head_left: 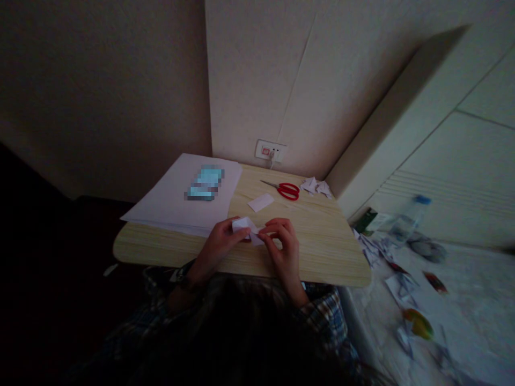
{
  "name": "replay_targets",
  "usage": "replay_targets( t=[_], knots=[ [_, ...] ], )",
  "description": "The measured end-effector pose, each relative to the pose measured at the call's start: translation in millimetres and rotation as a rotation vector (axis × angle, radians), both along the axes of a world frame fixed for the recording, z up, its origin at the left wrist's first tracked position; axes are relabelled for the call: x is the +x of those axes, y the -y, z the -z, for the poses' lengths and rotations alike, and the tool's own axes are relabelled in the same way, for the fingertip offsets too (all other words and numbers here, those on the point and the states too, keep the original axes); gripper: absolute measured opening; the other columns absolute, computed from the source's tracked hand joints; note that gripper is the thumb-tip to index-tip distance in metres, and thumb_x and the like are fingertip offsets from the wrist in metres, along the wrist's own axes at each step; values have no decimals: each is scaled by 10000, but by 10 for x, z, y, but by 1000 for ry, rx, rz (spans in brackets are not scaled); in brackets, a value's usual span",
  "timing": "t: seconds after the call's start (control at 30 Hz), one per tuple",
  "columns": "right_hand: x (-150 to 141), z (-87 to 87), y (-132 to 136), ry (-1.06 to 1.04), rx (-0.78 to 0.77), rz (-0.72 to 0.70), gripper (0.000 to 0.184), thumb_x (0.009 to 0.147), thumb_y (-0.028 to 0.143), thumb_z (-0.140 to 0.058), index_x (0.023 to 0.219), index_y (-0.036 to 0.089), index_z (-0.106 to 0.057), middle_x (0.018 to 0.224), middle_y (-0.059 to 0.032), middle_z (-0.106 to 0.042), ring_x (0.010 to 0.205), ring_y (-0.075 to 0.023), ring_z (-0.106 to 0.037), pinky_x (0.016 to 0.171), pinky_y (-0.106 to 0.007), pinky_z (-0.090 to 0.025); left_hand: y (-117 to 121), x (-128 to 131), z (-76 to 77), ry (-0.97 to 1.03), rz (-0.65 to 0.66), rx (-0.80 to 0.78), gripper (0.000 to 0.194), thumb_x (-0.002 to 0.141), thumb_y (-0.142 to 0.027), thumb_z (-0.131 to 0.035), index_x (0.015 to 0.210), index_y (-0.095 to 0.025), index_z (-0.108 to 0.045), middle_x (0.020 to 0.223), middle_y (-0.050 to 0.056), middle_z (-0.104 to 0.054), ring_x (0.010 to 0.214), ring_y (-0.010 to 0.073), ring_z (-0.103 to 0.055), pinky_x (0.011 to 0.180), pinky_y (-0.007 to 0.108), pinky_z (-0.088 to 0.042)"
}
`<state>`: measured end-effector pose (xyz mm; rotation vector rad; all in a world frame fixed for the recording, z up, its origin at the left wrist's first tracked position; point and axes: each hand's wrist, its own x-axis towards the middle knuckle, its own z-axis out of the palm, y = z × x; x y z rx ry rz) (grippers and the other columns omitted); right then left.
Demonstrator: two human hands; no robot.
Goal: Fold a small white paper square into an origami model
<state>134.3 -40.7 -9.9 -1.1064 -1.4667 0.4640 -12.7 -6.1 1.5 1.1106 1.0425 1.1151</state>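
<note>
A small piece of folded white paper [242, 224] is held between my two hands above the front of the wooden table. My left hand [221, 239] grips its left side, with the thumb across the front. At the paper's right end, the thumb and fingertips of my right hand [282, 239] pinch a corner. Just beyond my hands lies a small white paper rectangle [261, 202], flat on the wood. Red-handled scissors [288, 191] rest behind it, blades pointing left.
Large white sheets [161, 203] cover the table's left side, with a blurred phone [205, 183] on them. Folded paper pieces [315, 186] stand at the back right. A wall socket [271, 151] holds a plug. Right of the table, a bed [475, 300] carries a clear bottle [411, 217] and paper scraps.
</note>
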Motion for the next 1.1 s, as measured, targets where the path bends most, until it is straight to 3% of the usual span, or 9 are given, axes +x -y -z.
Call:
replay_targets(
  t=[0.17,0.4,0.6,0.87,1.1],
  knots=[
    [6,6,6,-17,-52,-27,75,806,164,-638,749,211,-649,921,-44,-661,887,-177,-615,756,-305,-504,-13,-2,21,-114,-66,52,226,526,-308,-713,659,-158,-608,599,-27,-620,598,151,-568,602,258,-472],
    [0,23,17,-40,-152,-27,65,810,216,-619,747,205,-630,949,-59,-720,887,-196,-659,827,-351,-506,20,-32,50,-284,-30,240,144,617,-263,-646,591,-177,-534,551,-63,-503,557,113,-473,518,206,-359],
    [-5,8,8,-36,-145,-20,74,809,221,-628,736,207,-622,945,-58,-712,911,-198,-651,851,-360,-495,6,-34,17,-237,-27,181,158,589,-290,-657,600,-182,-541,551,-58,-532,565,121,-492,521,208,-389],
    [-8,25,-2,-25,-75,-63,58,826,194,-606,776,219,-624,847,-27,-674,815,-170,-623,744,-299,-501,-7,2,-5,-30,-26,-1,259,515,-326,-727,679,-161,-614,632,-14,-659,645,173,-598,608,271,-505],
    [-6,15,-2,0,-55,-74,94,824,175,-603,747,223,-630,867,-31,-683,840,-179,-628,766,-320,-502,7,-25,19,-61,30,65,236,599,-335,-705,731,-139,-686,715,25,-718,702,193,-640,665,281,-517]
  ],
)
